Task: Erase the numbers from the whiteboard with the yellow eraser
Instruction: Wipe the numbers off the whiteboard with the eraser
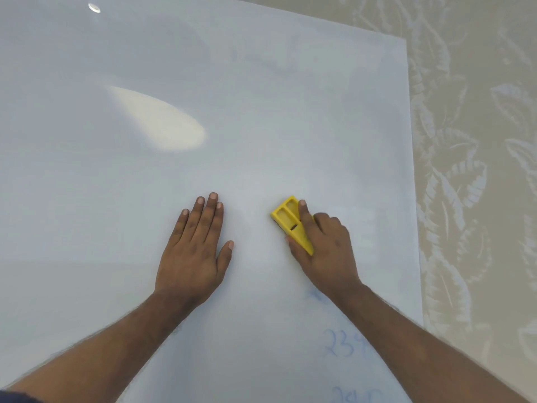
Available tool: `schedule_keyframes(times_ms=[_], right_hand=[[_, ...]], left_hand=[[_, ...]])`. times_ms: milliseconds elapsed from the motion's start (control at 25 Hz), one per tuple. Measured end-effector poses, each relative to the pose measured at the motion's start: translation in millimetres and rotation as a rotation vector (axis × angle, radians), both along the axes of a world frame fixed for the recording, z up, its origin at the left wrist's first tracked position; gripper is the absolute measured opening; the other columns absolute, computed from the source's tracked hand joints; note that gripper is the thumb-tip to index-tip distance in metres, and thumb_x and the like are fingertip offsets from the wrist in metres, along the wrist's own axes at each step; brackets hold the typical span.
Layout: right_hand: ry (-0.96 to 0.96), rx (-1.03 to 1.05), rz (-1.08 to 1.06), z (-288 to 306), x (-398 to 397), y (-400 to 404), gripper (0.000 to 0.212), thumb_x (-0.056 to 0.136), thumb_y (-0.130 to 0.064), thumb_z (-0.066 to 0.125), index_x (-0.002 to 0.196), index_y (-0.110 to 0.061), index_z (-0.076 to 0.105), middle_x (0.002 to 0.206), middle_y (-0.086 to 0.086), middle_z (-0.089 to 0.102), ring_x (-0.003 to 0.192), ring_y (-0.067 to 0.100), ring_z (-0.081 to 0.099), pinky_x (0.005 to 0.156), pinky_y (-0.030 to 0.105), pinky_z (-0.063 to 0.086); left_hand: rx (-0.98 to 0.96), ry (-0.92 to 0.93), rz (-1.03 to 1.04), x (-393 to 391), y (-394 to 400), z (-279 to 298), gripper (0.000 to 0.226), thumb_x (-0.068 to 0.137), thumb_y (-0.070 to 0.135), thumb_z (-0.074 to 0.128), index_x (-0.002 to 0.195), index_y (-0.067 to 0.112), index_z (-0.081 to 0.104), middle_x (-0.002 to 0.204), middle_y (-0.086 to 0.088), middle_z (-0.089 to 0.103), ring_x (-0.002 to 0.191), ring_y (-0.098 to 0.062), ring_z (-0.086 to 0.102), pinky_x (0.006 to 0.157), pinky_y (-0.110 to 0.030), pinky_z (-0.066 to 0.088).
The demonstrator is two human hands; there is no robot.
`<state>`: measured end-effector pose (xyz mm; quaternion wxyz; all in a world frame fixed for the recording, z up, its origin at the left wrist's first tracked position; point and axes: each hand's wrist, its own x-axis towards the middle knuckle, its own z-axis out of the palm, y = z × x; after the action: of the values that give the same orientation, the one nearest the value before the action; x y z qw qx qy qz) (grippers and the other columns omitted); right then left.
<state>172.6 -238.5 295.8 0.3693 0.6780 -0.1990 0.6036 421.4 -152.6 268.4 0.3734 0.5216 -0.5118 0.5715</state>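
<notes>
On the whiteboard (pixel 261 112), a right hand (pixel 328 251) grips the yellow eraser (pixel 287 218), left hand (pixel 194 251) flat and open; firm overlapping strokes should reach the numbers (pixel 343 343) below.

A single head-worn wide-angle view looks forward and steeply down, close over a flat glossy white whiteboard (pixel 261 141); both forearms enter from the bottom edge.

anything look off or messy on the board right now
Nothing damaged or spilled. The whiteboard still carries faint blue numbers near its lower right, partly under the right forearm, behind the eraser held by the right hand. The left hand rests flat.
</notes>
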Motion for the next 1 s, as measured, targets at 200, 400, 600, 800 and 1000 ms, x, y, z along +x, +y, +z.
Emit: schedule_keyframes(times_ms=[200,400,600,800,1000], right_hand=[[-0.197,0.128,-0.064,-4.9,-54.8,-19.4,0.067,0.094,-0.049,0.042,0.148,-0.009,0.037,0.095,0.011,0.053,0.080,0.031,0.049,0.071,0.041,0.045],[-0.284,0.167,-0.007,6.8,-26.5,-7.8,0.067,0.093,-0.046,0.045,0.148,-0.007,0.037,0.098,0.013,0.052,0.084,0.032,0.048,0.073,0.041,0.042],[-0.009,0.072,-0.016,-68.2,-5.6,2.5,0.062,0.096,-0.042,0.051,0.148,-0.009,0.038,0.103,0.009,0.056,0.080,0.028,0.047,0.071,0.038,0.037],[-0.086,0.169,-0.042,-97.3,-57.6,-13.9,0.064,0.096,-0.045,0.045,0.147,-0.008,0.036,0.103,0.009,0.057,0.081,0.028,0.050,0.071,0.039,0.039],[-0.253,0.264,0.064,-63.7,-35.2,-6.3,0.065,0.093,-0.043,0.047,0.146,-0.006,0.036,0.106,0.010,0.056,0.089,0.028,0.047,0.075,0.039,0.035]], left_hand=[[0.010,0.032,0.004,-3.2,0.8,-11.1,0.067,0.105,0.041,0.028,0.161,0.005,0.019,0.171,-0.008,0.015,0.158,-0.025,0.013,0.128,-0.045,0.014],[0.006,0.100,0.002,-13.5,-2.5,-22.4,0.067,0.105,0.039,0.027,0.161,0.004,0.019,0.171,-0.010,0.014,0.159,-0.026,0.011,0.128,-0.046,0.013],[0.031,0.062,-0.010,-15.1,-0.9,-43.5,0.067,0.104,0.039,0.031,0.160,0.003,0.021,0.170,-0.012,0.017,0.158,-0.027,0.014,0.128,-0.046,0.014],[0.069,0.064,0.009,-18.1,0.3,-62.4,0.067,0.105,0.039,0.028,0.162,0.005,0.017,0.171,-0.008,0.012,0.159,-0.024,0.010,0.129,-0.044,0.011],[0.057,0.113,0.007,-29.2,-3.7,-77.0,0.066,0.105,0.037,0.030,0.160,0.002,0.020,0.171,-0.012,0.015,0.158,-0.028,0.012,0.128,-0.047,0.014]])
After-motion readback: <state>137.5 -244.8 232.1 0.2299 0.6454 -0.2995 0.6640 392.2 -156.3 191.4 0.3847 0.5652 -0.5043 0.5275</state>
